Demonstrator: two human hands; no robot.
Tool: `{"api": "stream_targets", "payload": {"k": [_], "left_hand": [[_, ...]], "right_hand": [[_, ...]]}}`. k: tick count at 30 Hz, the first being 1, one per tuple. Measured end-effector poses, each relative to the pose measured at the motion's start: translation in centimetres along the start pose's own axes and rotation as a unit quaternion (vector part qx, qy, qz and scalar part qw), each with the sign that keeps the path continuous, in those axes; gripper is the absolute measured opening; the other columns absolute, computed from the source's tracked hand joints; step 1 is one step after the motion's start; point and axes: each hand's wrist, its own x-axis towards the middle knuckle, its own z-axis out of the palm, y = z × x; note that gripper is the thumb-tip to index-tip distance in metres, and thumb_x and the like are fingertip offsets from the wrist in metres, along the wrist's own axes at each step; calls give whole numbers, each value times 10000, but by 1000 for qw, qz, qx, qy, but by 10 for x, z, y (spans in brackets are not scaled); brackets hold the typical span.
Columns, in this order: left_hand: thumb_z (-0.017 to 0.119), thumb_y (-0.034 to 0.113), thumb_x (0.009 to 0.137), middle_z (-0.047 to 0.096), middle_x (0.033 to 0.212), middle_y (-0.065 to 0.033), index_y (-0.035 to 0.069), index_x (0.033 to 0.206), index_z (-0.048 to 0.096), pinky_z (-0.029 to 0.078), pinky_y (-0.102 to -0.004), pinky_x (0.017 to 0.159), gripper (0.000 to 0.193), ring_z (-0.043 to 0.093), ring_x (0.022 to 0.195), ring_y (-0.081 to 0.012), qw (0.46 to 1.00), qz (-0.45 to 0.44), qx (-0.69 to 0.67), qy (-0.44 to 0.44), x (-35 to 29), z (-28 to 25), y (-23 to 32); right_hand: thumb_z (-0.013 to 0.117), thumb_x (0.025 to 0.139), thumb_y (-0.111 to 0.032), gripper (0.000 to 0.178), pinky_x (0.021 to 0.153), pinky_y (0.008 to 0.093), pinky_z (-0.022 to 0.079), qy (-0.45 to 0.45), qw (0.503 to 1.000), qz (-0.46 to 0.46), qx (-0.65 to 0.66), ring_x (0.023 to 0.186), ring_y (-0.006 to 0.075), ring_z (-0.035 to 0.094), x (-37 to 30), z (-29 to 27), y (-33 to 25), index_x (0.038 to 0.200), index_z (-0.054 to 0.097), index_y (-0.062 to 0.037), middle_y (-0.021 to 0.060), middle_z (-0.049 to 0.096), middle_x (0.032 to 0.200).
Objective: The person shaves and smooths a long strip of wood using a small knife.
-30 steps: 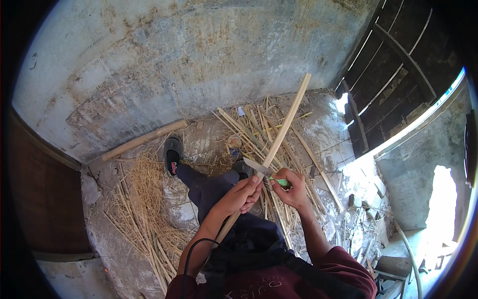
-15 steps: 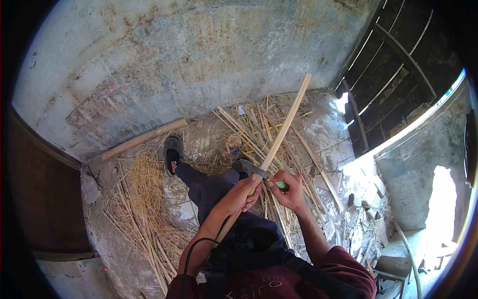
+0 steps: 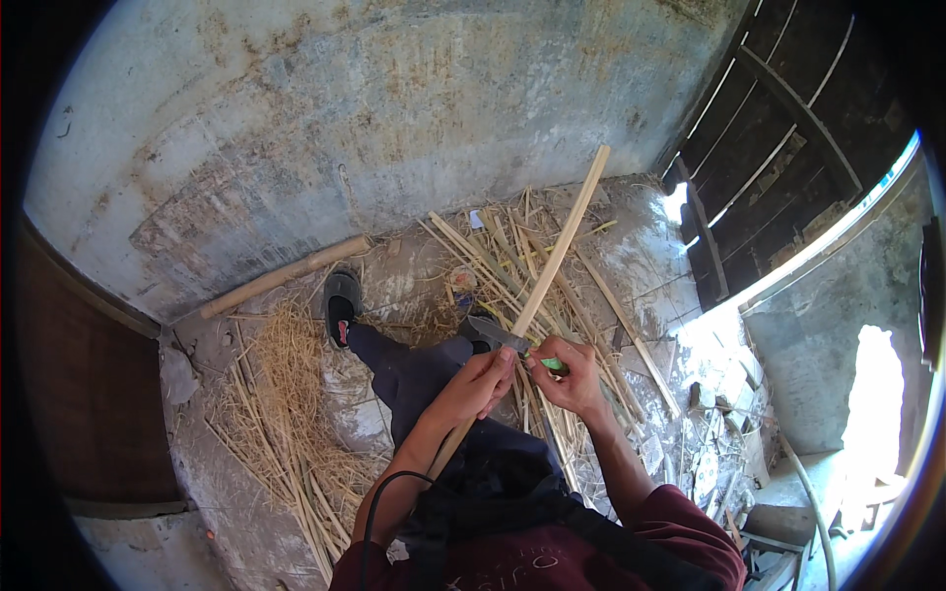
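Note:
A long pale bamboo strip [image 3: 564, 241] slants across my lap, its far end raised toward the wall. My left hand [image 3: 475, 384] is closed around its lower part, and the near end passes back under my left forearm. In my right hand [image 3: 570, 379] is a knife [image 3: 501, 335], gripped by its green handle. The grey blade lies across the strip just beyond my left fingers, its tip pointing left. Whether the edge is cutting into the strip cannot be made out.
Split strips [image 3: 483, 251] are strewn on the floor ahead. Thin shavings [image 3: 296, 369] are heaped at the left, near my shoe [image 3: 342, 300]. A round pole [image 3: 286, 276] lies along the stained wall [image 3: 374, 118]. Dark wooden boards [image 3: 778, 148] stand at the right, with rubble [image 3: 719, 433] below.
The strip's far end and the knife have shifted slightly to the left. Both hands keep their hold.

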Motion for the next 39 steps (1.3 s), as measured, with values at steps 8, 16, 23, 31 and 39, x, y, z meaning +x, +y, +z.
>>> {"api": "stream_targets", "payload": {"k": [8,16,23,31,39], "left_hand": [[377,579,1123,400,606,38,115,804,443,315,-255,360,567,372,394,-60,998,-26,23,48,-1,4,7],[371,602,1115,422,592,25,115,759,459,308,-267,365,610,371,405,-65,995,-35,59,72,2,7,10],[371,607,1113,431,611,25,120,762,469,307,-262,375,608,370,434,-62,993,-50,72,74,1,7,15],[376,562,1128,390,635,34,125,826,454,254,-253,382,537,298,443,-53,998,-27,9,49,-2,8,10],[433,504,1133,394,644,38,111,765,470,323,-285,532,540,370,560,-81,995,3,33,93,-2,13,12]], "right_hand": [[760,861,-12,120,630,354,550,10,1000,17,11,717,289,731,3,1,-2,883,643,-9,129,727,837],[755,859,-5,106,632,362,553,13,1000,11,-8,734,299,730,2,1,-3,901,658,-10,131,722,843],[758,858,-14,106,634,367,559,16,1000,12,-1,742,298,737,5,1,1,906,664,-11,130,729,849],[760,884,-43,107,582,346,542,-10,1000,28,-7,682,262,729,0,-1,-3,903,658,-18,131,740,847],[757,888,-53,97,583,345,540,-7,999,32,-5,682,270,727,2,1,-1,916,673,-15,130,742,849]]}}
